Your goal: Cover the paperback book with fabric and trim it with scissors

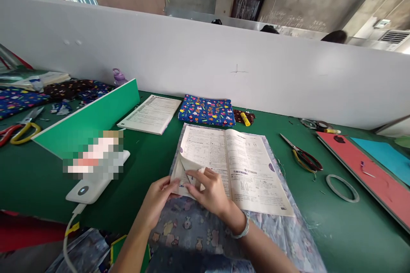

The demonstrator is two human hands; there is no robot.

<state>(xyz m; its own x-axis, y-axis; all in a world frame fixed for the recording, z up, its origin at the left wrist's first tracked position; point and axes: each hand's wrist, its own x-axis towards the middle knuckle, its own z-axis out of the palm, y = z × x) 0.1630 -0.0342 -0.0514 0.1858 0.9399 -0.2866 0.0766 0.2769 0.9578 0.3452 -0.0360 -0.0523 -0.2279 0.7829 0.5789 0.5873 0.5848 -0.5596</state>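
Observation:
An open book (250,170) with printed pages lies in front of me on a grey-blue patterned cloth (205,230). At the book's lower left, a page is curled up at its corner. My left hand (162,194) pinches the page's outer edge between thumb and fingers. Bent over the curled part of the same page, my right hand (208,187) holds it with thumb and index finger. A light band circles my right wrist. Some of the fold is hidden beneath my right fingers.
Left: a white device (92,190) with a cable, a green divider (96,115), scissors (24,130). Behind: a paper stack (152,113), folded blue cloth (206,111), yellow glue stick (245,119). Right: scissors (303,155), tape ring (342,187), red board (368,166). A white partition (179,59) crosses behind.

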